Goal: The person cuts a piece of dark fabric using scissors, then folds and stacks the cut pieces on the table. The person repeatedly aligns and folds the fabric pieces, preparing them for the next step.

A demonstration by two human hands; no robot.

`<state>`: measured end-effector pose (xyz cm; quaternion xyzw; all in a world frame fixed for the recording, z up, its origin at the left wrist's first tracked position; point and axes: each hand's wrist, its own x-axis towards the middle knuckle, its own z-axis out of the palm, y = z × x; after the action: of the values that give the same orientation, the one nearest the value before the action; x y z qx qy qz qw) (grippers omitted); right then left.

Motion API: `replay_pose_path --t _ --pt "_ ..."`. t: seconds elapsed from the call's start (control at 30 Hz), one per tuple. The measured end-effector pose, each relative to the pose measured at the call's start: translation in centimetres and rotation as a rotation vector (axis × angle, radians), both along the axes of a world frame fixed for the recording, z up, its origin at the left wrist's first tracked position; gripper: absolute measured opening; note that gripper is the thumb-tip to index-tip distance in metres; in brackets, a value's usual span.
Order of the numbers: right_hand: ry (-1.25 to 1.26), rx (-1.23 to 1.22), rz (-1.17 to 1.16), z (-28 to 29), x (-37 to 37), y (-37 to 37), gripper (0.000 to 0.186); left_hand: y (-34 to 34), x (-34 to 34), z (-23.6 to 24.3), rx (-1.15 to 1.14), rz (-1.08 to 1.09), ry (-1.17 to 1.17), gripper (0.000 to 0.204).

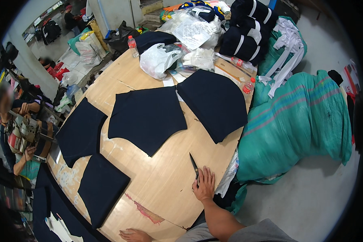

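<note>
My right hand [205, 185] rests on the pale wooden table near its right edge, fingers stretched out. Beside its thumb and index finger lies a pair of dark scissors [194, 163], blades pointing away from me; the hand partly hides the handles. At the near edge, my left hand [135, 234] lies flat with nothing in it. Ahead of my hands are separate dark navy fabric pieces: one in the middle [147, 119], one at the far right [213, 105], one at the left [82, 131] and one nearer me [103, 189].
Large green sacks [294, 125] stand along the table's right side. Plastic bags [159, 60], bottles [249, 85] and tied dark bundles [246, 38] crowd the far end. More dark cloth [60, 201] hangs at the left, where another person sits by a sewing machine [28, 129].
</note>
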<state>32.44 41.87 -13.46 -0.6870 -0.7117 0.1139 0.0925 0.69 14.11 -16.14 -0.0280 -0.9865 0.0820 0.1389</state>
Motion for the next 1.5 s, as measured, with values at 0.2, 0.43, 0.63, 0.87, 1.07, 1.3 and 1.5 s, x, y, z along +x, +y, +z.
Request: replay_pose_path --t 0.2,0.43,0.63,0.87,1.07,1.3,1.5 --pt "-0.014 0.010 -0.004 -0.2 0.1 -0.1 0.074 0.4 0.3 0.0 0.008 0.022 -0.004 0.052" --pt "0.056 0.062 0.021 0.5 -0.1 -0.4 0.070 -0.8 -0.3 0.0 0.022 0.042 -0.016 0.053" --pt "0.098 0.147 0.021 0.8 0.0 -0.6 0.064 -1.0 -0.2 -0.4 0.058 0.071 -0.035 0.053" --pt "0.411 0.474 -0.074 0.5 3.0 -2.5 0.050 -0.1 -0.2 -1.4 0.174 0.071 -0.017 0.054" --pt "0.383 0.036 -0.197 2.9 10.7 -14.7 0.026 -1.5 -1.4 -2.7 0.110 -0.077 0.003 0.054" --pt "0.027 -0.969 -0.275 -0.7 15.8 -24.1 0.068 -1.3 -1.5 -3.3 0.097 -0.271 0.038 0.055" --pt "0.185 -1.159 -0.196 -5.9 19.9 -28.2 0.056 -2.0 -0.9 -3.0 0.102 -0.219 0.047 0.056"
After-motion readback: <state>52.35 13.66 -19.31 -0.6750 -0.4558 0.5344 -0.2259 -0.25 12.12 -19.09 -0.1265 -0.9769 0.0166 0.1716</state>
